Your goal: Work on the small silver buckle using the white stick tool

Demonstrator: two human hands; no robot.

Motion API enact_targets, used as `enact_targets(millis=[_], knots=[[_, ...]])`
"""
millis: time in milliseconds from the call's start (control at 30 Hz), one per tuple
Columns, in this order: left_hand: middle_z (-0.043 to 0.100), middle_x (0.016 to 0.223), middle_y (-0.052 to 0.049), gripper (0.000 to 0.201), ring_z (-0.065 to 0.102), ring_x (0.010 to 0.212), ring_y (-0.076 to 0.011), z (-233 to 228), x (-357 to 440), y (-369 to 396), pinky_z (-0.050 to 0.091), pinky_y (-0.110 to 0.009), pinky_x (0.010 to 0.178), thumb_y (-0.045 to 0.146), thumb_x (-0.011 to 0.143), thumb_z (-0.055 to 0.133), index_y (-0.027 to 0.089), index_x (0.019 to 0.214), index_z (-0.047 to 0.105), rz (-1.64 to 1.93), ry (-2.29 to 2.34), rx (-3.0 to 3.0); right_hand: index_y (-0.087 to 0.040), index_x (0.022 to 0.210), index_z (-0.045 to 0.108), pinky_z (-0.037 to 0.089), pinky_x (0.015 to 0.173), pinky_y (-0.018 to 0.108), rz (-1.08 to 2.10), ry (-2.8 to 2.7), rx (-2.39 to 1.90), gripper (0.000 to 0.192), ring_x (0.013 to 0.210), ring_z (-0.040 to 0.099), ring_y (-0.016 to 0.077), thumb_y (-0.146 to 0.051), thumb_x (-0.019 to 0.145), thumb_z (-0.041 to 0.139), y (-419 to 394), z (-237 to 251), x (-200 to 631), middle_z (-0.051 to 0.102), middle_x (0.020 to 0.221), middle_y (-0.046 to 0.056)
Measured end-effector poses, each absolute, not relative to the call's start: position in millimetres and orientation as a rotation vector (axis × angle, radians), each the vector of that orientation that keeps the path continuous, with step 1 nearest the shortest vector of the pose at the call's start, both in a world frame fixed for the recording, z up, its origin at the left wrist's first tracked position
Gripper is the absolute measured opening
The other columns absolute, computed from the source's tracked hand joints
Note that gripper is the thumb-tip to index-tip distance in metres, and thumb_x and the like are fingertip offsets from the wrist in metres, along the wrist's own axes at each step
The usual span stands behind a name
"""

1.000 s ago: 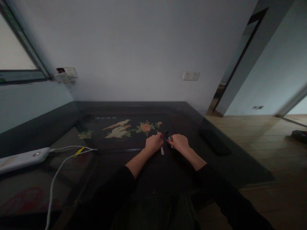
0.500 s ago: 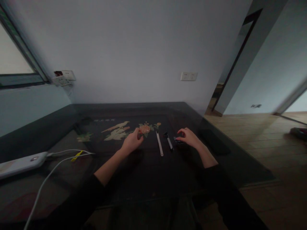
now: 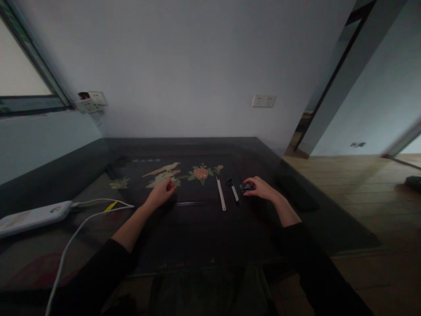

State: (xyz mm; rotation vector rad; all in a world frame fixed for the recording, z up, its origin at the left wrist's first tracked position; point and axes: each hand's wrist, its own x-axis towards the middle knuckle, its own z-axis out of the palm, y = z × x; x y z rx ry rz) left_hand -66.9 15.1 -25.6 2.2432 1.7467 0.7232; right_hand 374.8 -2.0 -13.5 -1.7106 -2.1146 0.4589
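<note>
Resting on the dark glass-topped table (image 3: 197, 237), the two hands are seen well apart in the single head view, where a second earlier they were pressed together over the small tools. The left hand (image 3: 162, 193) has been drawn out to the left and now lies loosely curled at the edge of the inlaid bird and flower panel (image 3: 171, 173); nothing can be made out in it, though whether the fingers are fully closed cannot be told in the dim light. The right hand (image 3: 261, 188) has been shifted to the right and its fingertips are closed around a small dark object (image 3: 246, 188), held just at the table surface.

Between the hands, two things have been let go and left lying free: a slim pale strip (image 3: 221, 199), like a nail file, and just to its right a short dark-tipped tool (image 3: 233, 191), both pointing away from the person. Neither is touched by a hand. It is judged that these two pieces have been set down and that the small dark object is now the one being handled.

Off to the left, a white power bank (image 3: 33, 217) with a white cable (image 3: 82, 224) is seen, well clear of the hands. A dark flat remote-like item (image 3: 296, 193) lies to the right.
</note>
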Motion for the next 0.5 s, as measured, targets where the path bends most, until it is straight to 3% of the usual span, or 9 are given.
enact_targets(millis=[67, 167, 300, 500], knots=[[0.053, 0.068, 0.001, 0.014, 0.05, 0.064, -0.0146, -25, -76, 18, 0.034, -0.025, 0.062, 0.033, 0.082, 0.049, 0.021, 0.076, 0.046, 0.714, 1.803, 2.25, -0.018, 0.11, 0.067, 0.044, 0.072, 0.027, 0.432, -2.067, -1.701, 0.045, 0.079, 0.056, 0.0169, -0.037, 0.071, 0.077, 0, -13, 379, 0.06, 0.092, 0.006], [0.053, 0.066, 0.001, 0.018, 0.049, 0.063, -0.0145, -26, -86, 21, 0.032, -0.025, 0.061, 0.034, 0.082, 0.049, 0.021, 0.071, 0.045, 0.67, 1.859, 2.244, -0.015, 0.092, 0.069, 0.042, 0.069, 0.027, 0.366, -1.897, -1.719, 0.029, 0.073, 0.057, 0.017, -0.041, 0.084, 0.06, 6, -13, 387, 0.064, 0.081, 0.005], [0.049, 0.061, 0.002, 0.023, 0.048, 0.061, -0.0142, -26, -86, 21, 0.031, -0.025, 0.059, 0.034, 0.082, 0.048, 0.021, 0.064, 0.043, 0.657, 1.935, 2.198, -0.017, 0.069, 0.062, 0.04, 0.062, 0.027, 0.352, -1.698, -1.762, 0.036, 0.059, 0.056, 0.0159, -0.043, 0.089, 0.046, 12, -19, 391, 0.059, 0.06, 0.002], [0.047, 0.059, 0.002, 0.026, 0.047, 0.061, -0.0145, -27, -82, 20, 0.029, -0.025, 0.057, 0.035, 0.082, 0.049, 0.02, 0.062, 0.043, 0.669, 2.019, 2.127, -0.019, 0.061, 0.057, 0.037, 0.057, 0.026, 0.38, -1.722, -1.754, 0.036, 0.051, 0.053, 0.0145, -0.043, 0.086, 0.044, 13, -27, 380, 0.055, 0.051, 0.0]])
